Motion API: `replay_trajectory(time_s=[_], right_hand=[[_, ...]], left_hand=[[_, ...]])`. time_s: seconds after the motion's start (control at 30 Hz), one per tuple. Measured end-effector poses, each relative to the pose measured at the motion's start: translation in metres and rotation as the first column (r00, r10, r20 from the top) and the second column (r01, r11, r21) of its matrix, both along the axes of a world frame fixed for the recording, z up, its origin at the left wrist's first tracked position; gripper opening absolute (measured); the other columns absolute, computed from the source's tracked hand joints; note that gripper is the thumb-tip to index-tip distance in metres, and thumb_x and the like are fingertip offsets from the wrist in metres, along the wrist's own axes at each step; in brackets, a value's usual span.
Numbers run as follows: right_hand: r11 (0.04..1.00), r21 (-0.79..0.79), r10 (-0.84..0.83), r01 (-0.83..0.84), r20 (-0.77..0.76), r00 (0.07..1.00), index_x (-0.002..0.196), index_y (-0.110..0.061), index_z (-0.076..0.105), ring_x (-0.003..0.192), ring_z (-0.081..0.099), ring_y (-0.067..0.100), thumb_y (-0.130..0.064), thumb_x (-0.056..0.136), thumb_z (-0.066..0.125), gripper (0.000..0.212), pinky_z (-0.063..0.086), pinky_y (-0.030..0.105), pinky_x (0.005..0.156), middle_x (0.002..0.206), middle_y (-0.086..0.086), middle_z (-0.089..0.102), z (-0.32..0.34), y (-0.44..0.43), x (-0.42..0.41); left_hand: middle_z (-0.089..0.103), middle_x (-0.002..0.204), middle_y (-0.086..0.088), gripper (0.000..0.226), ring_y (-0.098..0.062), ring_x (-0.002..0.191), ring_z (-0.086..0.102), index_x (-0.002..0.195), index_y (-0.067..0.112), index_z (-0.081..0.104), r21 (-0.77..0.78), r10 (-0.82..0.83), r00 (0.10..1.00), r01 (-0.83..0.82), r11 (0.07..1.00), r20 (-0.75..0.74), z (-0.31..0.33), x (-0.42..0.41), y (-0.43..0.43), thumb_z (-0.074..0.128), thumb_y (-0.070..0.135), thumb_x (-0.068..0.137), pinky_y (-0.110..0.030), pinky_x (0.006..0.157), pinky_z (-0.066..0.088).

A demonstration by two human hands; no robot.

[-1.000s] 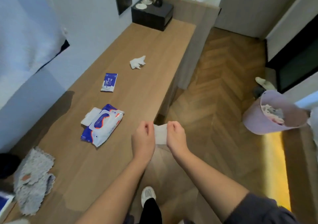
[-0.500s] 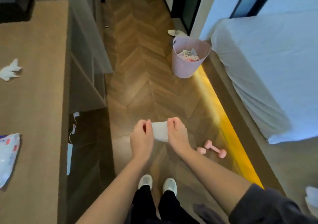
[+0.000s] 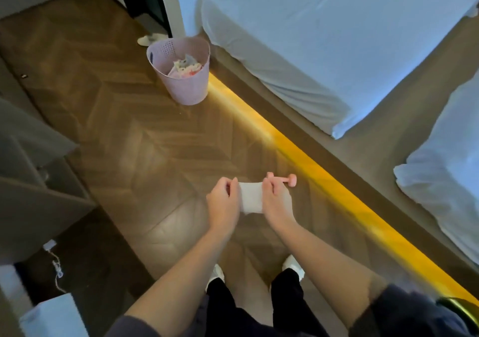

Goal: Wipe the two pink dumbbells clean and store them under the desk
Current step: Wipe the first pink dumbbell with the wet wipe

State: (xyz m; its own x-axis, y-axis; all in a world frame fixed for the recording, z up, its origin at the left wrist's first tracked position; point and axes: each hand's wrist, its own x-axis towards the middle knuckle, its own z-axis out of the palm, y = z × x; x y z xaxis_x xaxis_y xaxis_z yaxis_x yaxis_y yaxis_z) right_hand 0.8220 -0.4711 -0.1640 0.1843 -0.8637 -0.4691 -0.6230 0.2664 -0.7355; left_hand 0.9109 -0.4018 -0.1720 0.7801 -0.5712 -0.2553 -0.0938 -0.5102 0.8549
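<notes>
Left hand (image 3: 223, 203), right hand (image 3: 276, 203) pinch wipe (image 3: 251, 199); dumbbell (image 3: 290, 180) beyond

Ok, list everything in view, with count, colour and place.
wipe: one, white, stretched between both grips
dumbbell: one visible, pink, floor, partly behind right grip
basket: one, pink, floor by the bed corner, crumpled waste inside
bed: one, white bedding, right
light strip: one, yellow, along the bed base
cable: one, white, floor, lower left
shoes: two, white, bottom centre
left grip: one, bare, pinches wipe's left edge
right grip: one, bare, pinches wipe's right edge
</notes>
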Motion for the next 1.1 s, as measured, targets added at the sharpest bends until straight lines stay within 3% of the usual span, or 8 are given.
replay_trajectory(time_s=[0.1,0.23,0.33,0.57,0.67,0.8,0.97,1.1], right_hand=[[1.000,0.016,-0.015,0.014,0.010,1.000,0.132,-0.011,0.052,0.097,0.062,0.017,-0.036,0.105,0.039,0.039,0.058,0.042,0.084,0.101,-0.010,0.047,-0.005,-0.030,-0.034],[0.999,0.023,0.027,-0.028,0.015,1.000,0.132,-0.015,0.051,0.089,0.060,0.010,-0.037,0.105,0.042,0.036,0.047,0.011,0.059,0.112,-0.004,0.059,-0.010,-0.076,-0.090],[0.995,-0.007,0.101,-0.101,0.006,0.995,0.118,-0.021,0.052,0.088,0.057,0.013,-0.036,0.105,0.041,0.024,0.039,0.006,0.039,0.118,0.003,0.054,-0.008,-0.111,-0.125],[0.978,-0.005,0.210,-0.210,-0.016,0.978,0.108,-0.020,0.054,0.081,0.056,0.007,-0.036,0.105,0.040,0.022,0.038,0.013,0.055,0.101,-0.001,0.057,-0.011,-0.178,-0.159],[0.976,-0.013,0.219,-0.219,-0.034,0.975,0.109,-0.017,0.054,0.077,0.053,0.004,-0.032,0.106,0.039,0.022,0.034,0.012,0.054,0.091,-0.006,0.055,-0.014,-0.210,-0.156],[0.973,-0.017,0.230,-0.230,-0.045,0.972,0.106,-0.015,0.053,0.074,0.050,0.002,-0.029,0.105,0.039,0.020,0.034,0.011,0.049,0.090,-0.004,0.054,-0.015,-0.255,-0.143],[0.966,0.030,0.259,-0.258,-0.027,0.965,0.104,-0.017,0.052,0.077,0.053,0.007,-0.030,0.105,0.039,0.019,0.039,0.018,0.058,0.087,-0.006,0.052,-0.013,-0.309,-0.117],[0.941,0.006,0.339,-0.339,0.007,0.941,0.097,-0.018,0.053,0.073,0.051,0.005,-0.029,0.105,0.037,0.021,0.033,0.018,0.055,0.083,-0.006,0.054,-0.013,-0.352,-0.093]], left_hand=[[0.054,0.063,0.008,0.036,-0.002,0.058,0.049,0.065,0.025,0.047,0.016,-0.037,0.999,0.037,0.999,0.004,-0.003,-0.032,-0.031,0.053,0.024,0.100,-0.011,0.050,0.036],[0.055,0.064,0.007,0.034,-0.003,0.059,0.050,0.066,0.026,0.047,0.048,-0.021,1.000,0.020,0.999,0.020,-0.004,-0.088,-0.072,0.050,0.028,0.100,-0.012,0.048,0.035],[0.058,0.068,0.007,0.032,-0.004,0.062,0.053,0.071,0.024,0.049,0.090,-0.002,1.000,0.001,0.996,0.003,-0.005,-0.127,-0.097,0.046,0.034,0.101,-0.012,0.045,0.036],[0.057,0.070,0.005,0.031,-0.006,0.060,0.053,0.072,0.024,0.051,0.087,0.059,0.998,-0.056,0.995,-0.030,-0.001,-0.163,-0.160,0.049,0.039,0.099,-0.010,0.040,0.037],[0.058,0.071,0.001,0.030,-0.008,0.057,0.051,0.074,0.020,0.054,0.088,0.051,0.998,-0.047,0.995,-0.040,-0.009,-0.159,-0.190,0.048,0.035,0.100,-0.016,0.038,0.035],[0.058,0.073,0.003,0.030,-0.015,0.068,0.055,0.079,0.019,0.055,0.116,0.047,0.998,-0.041,0.992,-0.049,-0.018,-0.147,-0.236,0.046,0.036,0.102,-0.029,0.051,0.036],[0.061,0.078,0.001,0.029,-0.018,0.075,0.061,0.084,0.017,0.058,0.132,0.094,0.993,-0.084,0.988,-0.076,-0.015,-0.127,-0.286,0.046,0.036,0.102,-0.038,0.058,0.050],[0.054,0.069,0.003,0.029,-0.015,0.065,0.050,0.079,0.014,0.055,0.109,0.185,0.982,-0.180,0.978,-0.038,-0.011,-0.108,-0.324,0.047,0.030,0.102,-0.030,0.053,0.037]])
